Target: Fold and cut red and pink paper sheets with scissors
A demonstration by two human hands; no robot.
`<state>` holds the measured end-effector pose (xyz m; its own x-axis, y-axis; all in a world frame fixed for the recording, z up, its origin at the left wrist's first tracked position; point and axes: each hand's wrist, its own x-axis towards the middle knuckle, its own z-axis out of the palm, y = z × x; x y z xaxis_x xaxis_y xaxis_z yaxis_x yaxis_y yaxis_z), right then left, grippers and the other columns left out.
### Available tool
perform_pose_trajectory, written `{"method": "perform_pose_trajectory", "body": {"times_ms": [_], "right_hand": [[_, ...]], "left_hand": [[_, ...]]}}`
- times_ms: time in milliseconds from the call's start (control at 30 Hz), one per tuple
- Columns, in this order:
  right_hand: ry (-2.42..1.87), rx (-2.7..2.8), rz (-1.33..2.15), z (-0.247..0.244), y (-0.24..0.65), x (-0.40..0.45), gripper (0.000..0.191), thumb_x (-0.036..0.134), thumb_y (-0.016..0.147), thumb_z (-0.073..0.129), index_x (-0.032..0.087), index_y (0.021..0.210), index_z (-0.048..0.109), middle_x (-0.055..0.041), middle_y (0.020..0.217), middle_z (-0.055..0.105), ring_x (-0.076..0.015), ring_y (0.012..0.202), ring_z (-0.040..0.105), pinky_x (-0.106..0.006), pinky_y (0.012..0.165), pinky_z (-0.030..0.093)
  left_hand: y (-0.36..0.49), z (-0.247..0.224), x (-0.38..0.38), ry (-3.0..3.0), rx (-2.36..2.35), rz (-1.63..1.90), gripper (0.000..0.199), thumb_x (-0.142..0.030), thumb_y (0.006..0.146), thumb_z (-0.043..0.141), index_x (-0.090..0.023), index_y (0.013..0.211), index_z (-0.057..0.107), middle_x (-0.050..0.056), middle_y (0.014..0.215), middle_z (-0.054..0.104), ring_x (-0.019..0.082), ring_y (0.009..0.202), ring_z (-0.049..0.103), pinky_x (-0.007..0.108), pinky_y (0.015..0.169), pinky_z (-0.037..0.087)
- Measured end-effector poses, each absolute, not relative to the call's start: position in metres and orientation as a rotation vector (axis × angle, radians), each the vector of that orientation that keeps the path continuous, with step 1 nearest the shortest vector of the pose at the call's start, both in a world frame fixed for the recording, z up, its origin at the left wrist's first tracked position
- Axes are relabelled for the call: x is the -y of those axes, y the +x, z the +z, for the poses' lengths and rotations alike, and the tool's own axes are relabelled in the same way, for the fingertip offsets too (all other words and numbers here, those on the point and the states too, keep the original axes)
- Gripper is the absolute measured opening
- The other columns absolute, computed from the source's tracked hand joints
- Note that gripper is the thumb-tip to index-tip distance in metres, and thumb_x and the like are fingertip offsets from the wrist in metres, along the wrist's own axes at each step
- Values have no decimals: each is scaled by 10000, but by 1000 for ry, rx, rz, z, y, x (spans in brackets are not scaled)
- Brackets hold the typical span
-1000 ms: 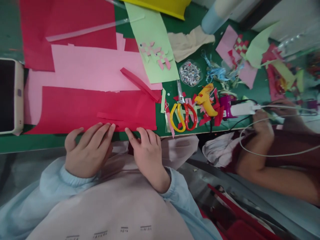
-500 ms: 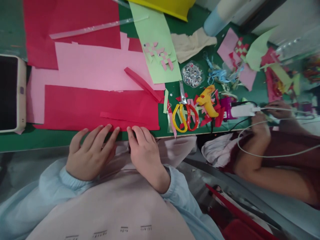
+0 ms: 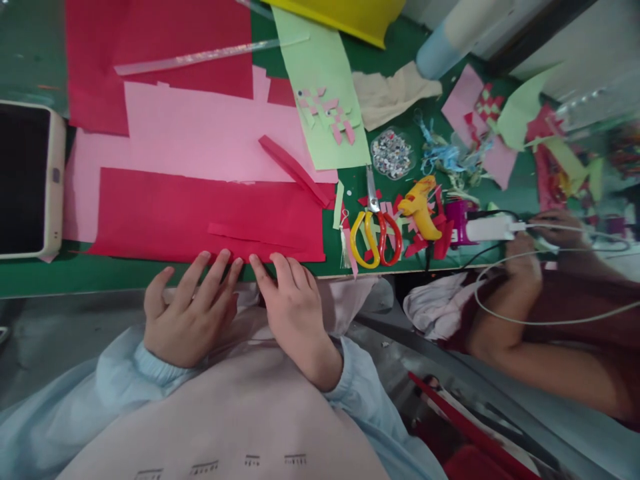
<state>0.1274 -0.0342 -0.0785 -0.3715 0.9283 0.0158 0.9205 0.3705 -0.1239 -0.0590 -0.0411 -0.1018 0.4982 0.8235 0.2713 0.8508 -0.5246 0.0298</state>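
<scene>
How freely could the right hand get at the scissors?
Probably yes: the scissors lie uncovered to the right of the right hand, with only a small tassel and pink strip between.

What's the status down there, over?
Left hand and right hand empty, fingertips at the near edge of the red paper sheet; loose red strip on top; scissors off to the right.

Dim, fairly even light reaches the surface [image 3: 80, 283] before my fingers [image 3: 225, 257], with faint shadows, slight overall softness, stretched edges, and smeared blur at the far right.
</scene>
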Motion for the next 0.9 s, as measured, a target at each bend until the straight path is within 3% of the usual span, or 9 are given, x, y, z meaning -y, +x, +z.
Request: {"method": "perform_pose_trajectory", "body": {"times_ms": [300, 567, 900], "right_hand": [[-1729, 2505, 69, -79, 125, 36, 467, 128, 995, 395, 216, 1437, 519, -113, 1314, 573, -222, 1170, 495, -370, 987, 475], [-1751, 2504, 79, -78, 123, 37, 463, 135, 1000, 392, 215, 1440, 511, -116, 1313, 573, -228, 1172, 493, -377, 974, 475], [-1759, 2503, 36, -81, 122, 38, 473, 153, 1004, 390, 259, 1451, 501, -109, 1311, 566, -246, 1183, 471, -393, 974, 465]], "left_hand": [[-56, -100, 46, -2587, 1533, -420, 758, -269, 889, 639, -197, 1558, 287, 116, 1496, 489, 372, 1346, 497, 545, 1120, 275], [-57, -104, 46, -2575, 1506, -432, 746, -259, 888, 638, -198, 1552, 305, 123, 1462, 528, 361, 1300, 547, 538, 1128, 272], [-56, -101, 47, -2585, 1607, -583, 745, -225, 885, 641, -249, 1552, 308, 78, 1469, 527, 322, 1376, 476, 510, 1211, 141]]}}
